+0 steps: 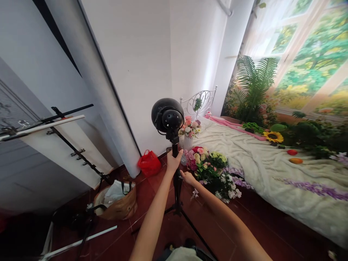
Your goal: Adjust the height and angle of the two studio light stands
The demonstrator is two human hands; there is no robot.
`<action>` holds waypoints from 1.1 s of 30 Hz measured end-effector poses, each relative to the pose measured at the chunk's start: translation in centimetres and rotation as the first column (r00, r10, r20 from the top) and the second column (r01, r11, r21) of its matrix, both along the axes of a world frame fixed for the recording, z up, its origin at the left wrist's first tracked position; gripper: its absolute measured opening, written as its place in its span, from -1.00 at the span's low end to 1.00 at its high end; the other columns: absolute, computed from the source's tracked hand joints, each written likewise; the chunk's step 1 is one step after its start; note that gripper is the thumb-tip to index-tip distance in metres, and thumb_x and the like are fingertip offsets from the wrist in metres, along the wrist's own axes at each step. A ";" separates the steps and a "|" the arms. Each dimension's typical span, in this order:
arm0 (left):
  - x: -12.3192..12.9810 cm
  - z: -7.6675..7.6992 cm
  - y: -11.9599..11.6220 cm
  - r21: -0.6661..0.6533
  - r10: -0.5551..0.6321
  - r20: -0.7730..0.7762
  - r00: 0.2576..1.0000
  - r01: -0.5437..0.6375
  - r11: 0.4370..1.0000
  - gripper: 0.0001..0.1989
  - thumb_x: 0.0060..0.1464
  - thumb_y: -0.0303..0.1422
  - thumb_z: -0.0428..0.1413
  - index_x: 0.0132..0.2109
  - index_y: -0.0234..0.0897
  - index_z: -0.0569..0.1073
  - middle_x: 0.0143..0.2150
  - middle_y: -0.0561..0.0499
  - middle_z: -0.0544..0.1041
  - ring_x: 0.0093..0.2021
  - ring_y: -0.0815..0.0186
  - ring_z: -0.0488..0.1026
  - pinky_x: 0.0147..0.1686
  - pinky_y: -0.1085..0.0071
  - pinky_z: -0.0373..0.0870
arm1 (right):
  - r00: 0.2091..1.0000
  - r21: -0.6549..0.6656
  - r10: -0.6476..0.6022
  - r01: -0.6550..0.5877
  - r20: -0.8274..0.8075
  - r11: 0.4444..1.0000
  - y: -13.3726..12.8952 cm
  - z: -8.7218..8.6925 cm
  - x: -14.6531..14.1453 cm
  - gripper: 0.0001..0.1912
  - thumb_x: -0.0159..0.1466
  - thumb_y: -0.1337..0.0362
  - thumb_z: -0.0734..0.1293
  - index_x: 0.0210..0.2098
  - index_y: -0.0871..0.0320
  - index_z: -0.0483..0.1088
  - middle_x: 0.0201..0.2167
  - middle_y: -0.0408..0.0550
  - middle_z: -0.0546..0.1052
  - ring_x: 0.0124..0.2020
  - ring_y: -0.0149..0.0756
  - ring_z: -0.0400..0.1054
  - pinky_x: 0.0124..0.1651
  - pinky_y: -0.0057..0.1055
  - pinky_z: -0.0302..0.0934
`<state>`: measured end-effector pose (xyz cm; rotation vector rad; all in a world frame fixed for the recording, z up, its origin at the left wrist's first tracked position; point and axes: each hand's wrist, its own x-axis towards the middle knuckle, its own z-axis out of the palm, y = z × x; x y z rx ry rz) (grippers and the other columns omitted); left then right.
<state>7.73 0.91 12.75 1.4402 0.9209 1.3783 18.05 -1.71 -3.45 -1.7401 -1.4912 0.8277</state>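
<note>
A black studio light (167, 112) with a round head stands upright on a black light stand (177, 195), its legs spread on the floor in front of me. My left hand (174, 161) is wrapped around the pole just below the light head. Lower down, my right hand (188, 177) is closed at the side of the pole, with its fingers at what looks like a clamp knob. The knob itself is mostly hidden by those fingers.
Bunches of artificial flowers (209, 163) sit right of the stand, beside a bed with a cream blanket (244, 159). A red plastic bag (149, 163) and a woven basket (122, 203) lie to the left. Farther left is a backdrop roll (43, 127) on a frame.
</note>
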 end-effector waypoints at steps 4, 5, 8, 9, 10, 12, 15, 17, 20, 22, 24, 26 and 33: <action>0.0 -0.1 0.1 0.002 -0.027 0.007 1.000 0.027 1.000 -0.65 -0.07 -0.12 0.14 -0.57 -0.25 0.24 -0.70 0.16 0.16 -0.67 0.49 0.10 -0.65 0.52 0.04 | 0.996 0.004 -0.010 0.010 0.090 1.000 0.5 -1.3 0.7 -0.45 0.28 -0.09 0.10 -0.55 0.19 0.40 -0.60 -0.09 0.44 -0.53 -0.36 0.33 -0.43 -0.49 0.09; 0.0 -0.1 0.2 0.005 -0.033 0.007 0.999 0.033 0.999 -0.65 -0.06 -0.13 0.14 -0.56 -0.25 0.23 -0.70 0.16 0.16 -0.67 0.49 0.09 -0.65 0.52 0.03 | 0.995 0.033 -0.021 0.018 0.101 0.999 0.6 -1.3 0.8 -0.43 0.27 -0.12 0.09 -0.54 0.18 0.40 -0.60 -0.09 0.45 -0.53 -0.36 0.33 -0.44 -0.50 0.07; 0.0 -0.1 0.2 0.009 -0.047 0.002 0.999 0.047 0.999 -0.64 -0.05 -0.13 0.13 -0.56 -0.25 0.21 -0.71 0.17 0.16 -0.68 0.50 0.09 -0.66 0.53 0.03 | 0.998 0.091 -0.024 0.019 0.058 0.996 0.7 -0.8 1.3 -0.37 0.27 -0.16 0.01 -0.50 0.17 0.44 -0.57 -0.08 0.48 -0.52 -0.35 0.34 -0.45 -0.51 0.05; 0.0 0.0 0.2 0.009 -0.052 -0.002 0.999 0.052 0.999 -0.63 -0.05 -0.12 0.13 -0.56 -0.25 0.20 -0.71 0.17 0.16 -0.68 0.50 0.09 -0.66 0.53 0.03 | 0.999 0.085 -0.014 0.011 0.037 0.996 0.7 -0.6 1.4 -0.34 0.28 -0.16 -0.01 -0.50 0.18 0.46 -0.56 -0.07 0.49 -0.52 -0.35 0.34 -0.45 -0.51 0.06; 0.0 0.1 0.1 0.007 -0.056 -0.007 0.998 0.056 0.998 -0.63 -0.04 -0.12 0.12 -0.56 -0.25 0.19 -0.71 0.17 0.16 -0.69 0.51 0.09 -0.66 0.53 0.03 | 1.000 0.064 -0.003 0.001 0.024 0.998 0.6 -0.3 1.6 -0.32 0.29 -0.15 -0.04 -0.52 0.18 0.46 -0.58 -0.06 0.48 -0.54 -0.35 0.33 -0.45 -0.50 0.06; -0.1 0.5 0.0 0.004 -0.066 -0.017 0.998 0.066 0.998 -0.61 -0.04 -0.11 0.12 -0.57 -0.25 0.18 -0.72 0.17 0.15 -0.69 0.51 0.09 -0.66 0.53 0.03 | 0.999 0.002 0.022 -0.022 0.043 1.000 0.3 -0.1 1.8 -0.30 0.30 -0.12 -0.05 -0.60 0.17 0.44 -0.66 -0.07 0.43 -0.58 -0.37 0.30 -0.45 -0.48 0.06; -0.3 0.7 -0.4 -0.001 -0.082 -0.019 0.996 0.082 0.997 -0.60 -0.03 -0.10 0.11 -0.58 -0.25 0.18 -0.72 0.18 0.15 -0.71 0.51 0.09 -0.68 0.53 0.03 | 0.991 0.045 0.041 -0.047 0.128 0.998 -0.3 -0.1 2.1 -0.46 0.26 -0.05 0.10 -0.61 0.16 0.40 -0.66 -0.11 0.38 -0.57 -0.38 0.27 -0.43 -0.48 0.07; -0.6 0.3 -0.6 -0.007 -0.101 -0.029 0.994 0.101 0.995 -0.60 -0.04 -0.09 0.12 -0.58 -0.26 0.20 -0.72 0.17 0.17 -0.71 0.51 0.10 -0.67 0.53 0.04 | 0.988 0.180 0.063 -0.089 0.142 0.980 -0.6 -0.2 1.9 -0.71 0.14 0.05 0.28 -0.45 0.16 0.41 -0.49 -0.10 0.43 -0.48 -0.37 0.29 -0.38 -0.49 0.11; -1.3 -1.3 -1.0 -0.024 -0.129 -0.061 0.990 0.127 0.992 -0.61 -0.05 -0.10 0.14 -0.58 -0.28 0.25 -0.70 0.14 0.23 -0.68 0.49 0.18 -0.62 0.53 0.12 | 0.987 0.320 0.131 -0.154 0.090 0.935 -0.6 -0.1 1.2 -0.63 -0.04 0.26 0.39 -0.22 0.16 0.37 -0.28 -0.09 0.42 -0.34 -0.36 0.29 -0.29 -0.49 0.17; -1.7 -2.5 -1.5 -0.036 -0.123 -0.064 0.990 0.121 0.992 -0.65 -0.06 -0.11 0.15 -0.53 -0.30 0.31 -0.66 0.12 0.30 -0.63 0.46 0.24 -0.56 0.53 0.19 | 0.981 0.327 0.181 -0.195 0.073 0.925 -0.4 0.1 0.5 -0.63 -0.08 0.34 0.38 -0.23 0.16 0.36 -0.30 -0.13 0.42 -0.33 -0.37 0.29 -0.27 -0.49 0.19; -2.2 -3.2 -1.9 -0.024 -0.111 -0.059 0.992 0.110 0.994 -0.69 -0.05 -0.12 0.15 -0.42 -0.31 0.38 -0.58 0.09 0.39 -0.55 0.43 0.33 -0.47 0.51 0.26 | 0.964 0.276 0.255 -0.266 0.074 0.924 -0.3 0.2 -0.3 -0.71 -0.10 0.37 0.37 -0.33 0.17 0.37 -0.41 -0.19 0.42 -0.41 -0.41 0.27 -0.32 -0.51 0.18; -2.9 -3.5 -2.4 0.005 -0.135 -0.053 0.989 0.135 0.991 -0.69 -0.03 -0.13 0.14 -0.29 -0.32 0.43 -0.45 0.03 0.47 -0.41 0.37 0.42 -0.34 0.48 0.34 | 0.946 0.239 0.315 -0.325 0.080 0.915 -0.3 0.1 -1.1 -0.79 -0.11 0.37 0.38 -0.42 0.18 0.37 -0.51 -0.23 0.42 -0.49 -0.44 0.26 -0.38 -0.54 0.16; -6.2 -8.2 -2.2 -0.057 -0.022 0.015 1.000 0.022 0.998 -0.62 0.10 -0.09 -0.04 -0.19 -0.30 0.46 -0.16 -0.11 0.49 -0.10 0.24 0.43 -0.07 0.34 0.35 | 0.991 0.261 -0.045 0.009 0.129 0.965 -0.1 0.0 -4.9 -0.79 0.09 0.14 0.32 -0.54 0.16 0.40 -0.53 -0.06 0.51 -0.45 -0.27 0.38 -0.24 -0.38 0.24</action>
